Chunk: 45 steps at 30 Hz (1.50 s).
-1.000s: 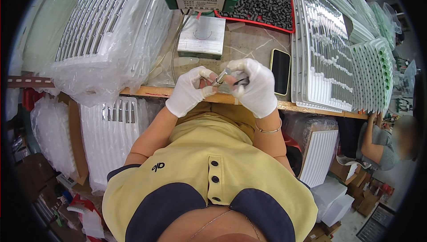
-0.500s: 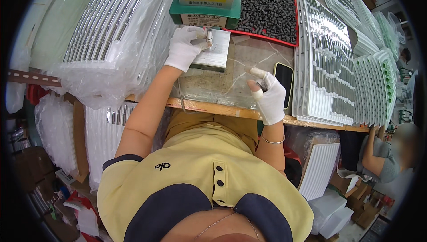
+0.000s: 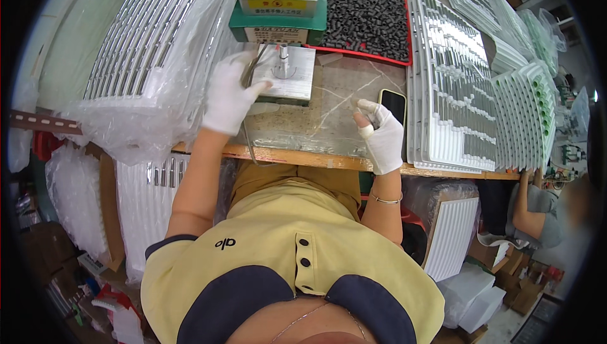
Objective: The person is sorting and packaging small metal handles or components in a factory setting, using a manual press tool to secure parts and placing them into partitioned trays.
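My left hand [image 3: 229, 94], in a white glove with a bare thumb tip, is beside the left edge of a metal base plate [image 3: 297, 85]. Its thumb stretches toward the plate, apart from the fingers, which are slightly blurred. Between them shows a thin dark strip [image 3: 255, 66]; whether the hand touches it I cannot tell. A small silvery cylinder [image 3: 284, 60] stands upright on the plate, below the green press [image 3: 278, 25]. Gloved too, my right hand [image 3: 384, 135] hovers over the table's front edge near a phone [image 3: 392, 105], thumb and finger closed around a small dark piece, mostly hidden.
A red tray [image 3: 410, 47] of small black tubular pieces stands behind the plate. White ribbed trays [image 3: 452, 91] with silvery tubes are stacked on the right. More silvery tubes [image 3: 148, 34] lie under plastic film on the left. Another person's arm [image 3: 521, 202] shows at the far right.
My left hand has moved left, off the cylinder on the plate, which now stands there by itself. My right hand has barely moved. The view has shifted slightly.
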### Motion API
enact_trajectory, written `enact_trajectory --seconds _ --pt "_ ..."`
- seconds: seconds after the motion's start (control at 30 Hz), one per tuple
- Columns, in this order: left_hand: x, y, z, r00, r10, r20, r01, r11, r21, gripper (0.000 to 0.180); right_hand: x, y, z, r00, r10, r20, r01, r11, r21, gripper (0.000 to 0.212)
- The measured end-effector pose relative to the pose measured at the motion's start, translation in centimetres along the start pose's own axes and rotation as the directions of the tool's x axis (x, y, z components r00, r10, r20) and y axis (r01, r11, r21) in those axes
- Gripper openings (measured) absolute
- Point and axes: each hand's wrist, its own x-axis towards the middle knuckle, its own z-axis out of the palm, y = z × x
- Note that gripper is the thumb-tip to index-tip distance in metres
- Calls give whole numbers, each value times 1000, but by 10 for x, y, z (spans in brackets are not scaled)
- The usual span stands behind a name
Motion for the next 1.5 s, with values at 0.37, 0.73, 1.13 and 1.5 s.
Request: enact_trajectory --seconds 0.37,0.73,1.13,1.5 --pt "6 -34 -162 981 -81 -175 152 886 438 23 33 48 -31 991 -33 -128 -30 888 -459 29" --pt "7 -60 -161 903 -426 -63 414 821 394 25 59 19 -29 980 54 -192 -166 750 -641 20" --pt "4 -40 -166 953 -220 -209 243 966 90 17 192 30 -26 988 141 -69 -107 281 -954 24" --pt "-27 40 -21 816 -313 485 570 574 -588 21 221 38 -27 985 174 19 -16 200 -980 22"
